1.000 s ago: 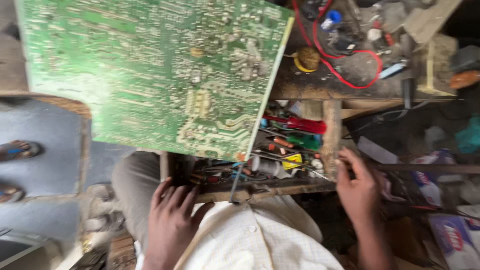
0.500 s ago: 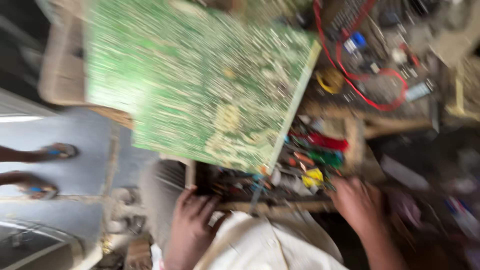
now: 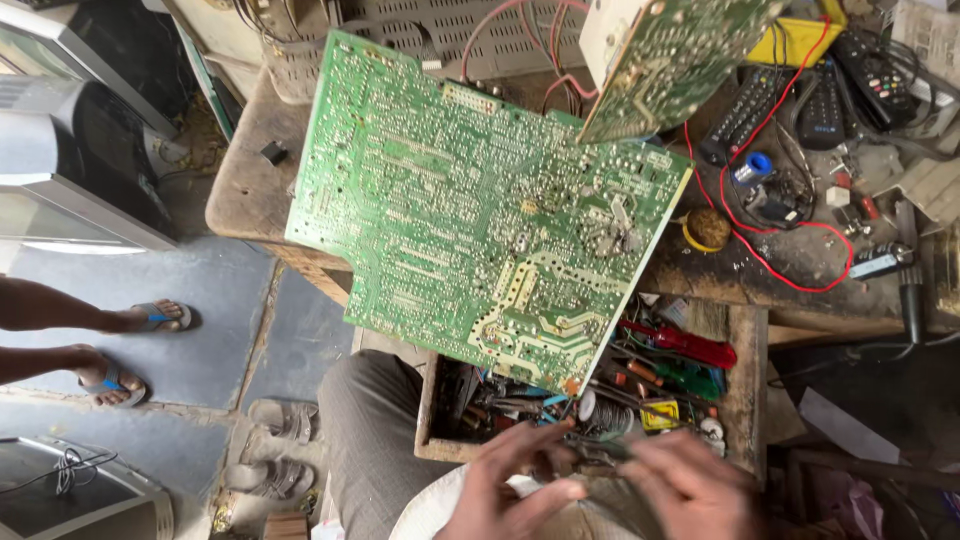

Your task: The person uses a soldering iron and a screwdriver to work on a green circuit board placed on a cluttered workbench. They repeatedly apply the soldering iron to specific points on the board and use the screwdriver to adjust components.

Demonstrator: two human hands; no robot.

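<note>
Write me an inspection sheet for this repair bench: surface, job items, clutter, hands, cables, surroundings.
Surface: worn wooden bench, scuffed and dusty.
Job's things: open wooden drawer packed with screwdrivers and small parts; large green circuit board solder side up above it.
Clutter: remote controls, solder spool, smaller circuit board.
Grippers: left hand and right hand together at the drawer's front edge, blurred; grasp unclear.
Cables: red wire looping over the bench.
Surroundings: old televisions, a person's sandalled feet, spare sandals.

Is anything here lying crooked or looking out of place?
Yes. The large green circuit board lies crooked, its lower corner jutting past the workbench edge over the open tool drawer. Both hands are at the drawer, not on the board.
</note>
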